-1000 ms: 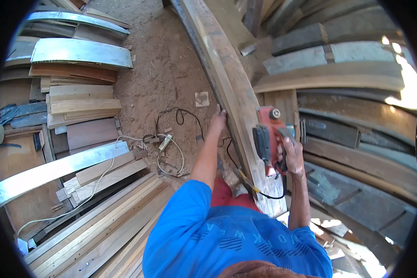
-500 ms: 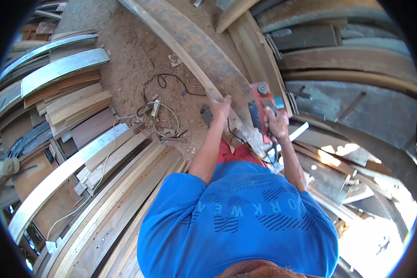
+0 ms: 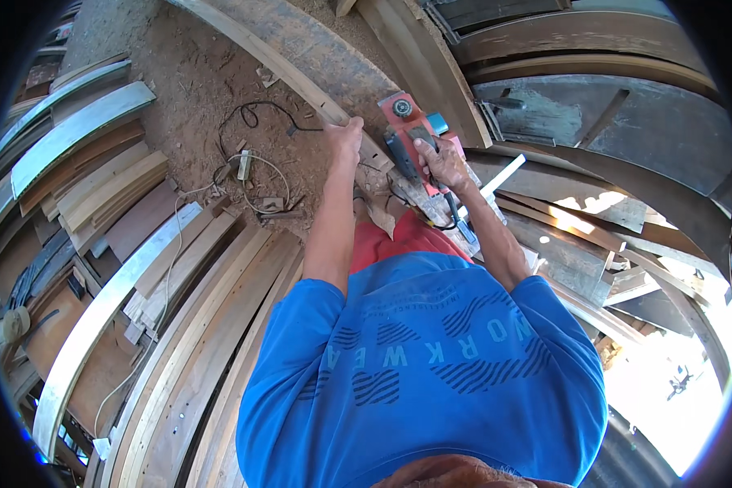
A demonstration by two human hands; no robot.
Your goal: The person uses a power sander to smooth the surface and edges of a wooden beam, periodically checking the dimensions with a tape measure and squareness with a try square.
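My left hand is closed around a long, narrow wooden strip, close to its near end. The strip runs away from me toward the upper left, along the edge of a wide, worn plank. To the right, my right hand grips the handle of a red electric hand planer with a dark round knob at its front. The planer sits over the near part of the plank, just right of the strip's end. Its underside is hidden.
A white power strip and tangled cords lie on the dirt floor at left. Stacked boards and pale curved planks fill the left side. Large curved timbers lean at the right. A pointed wood piece is by my legs.
The whole view has shifted, so both hands, strip and planer appear higher and further left. The planer looks turned slightly. Both grips stay the same.
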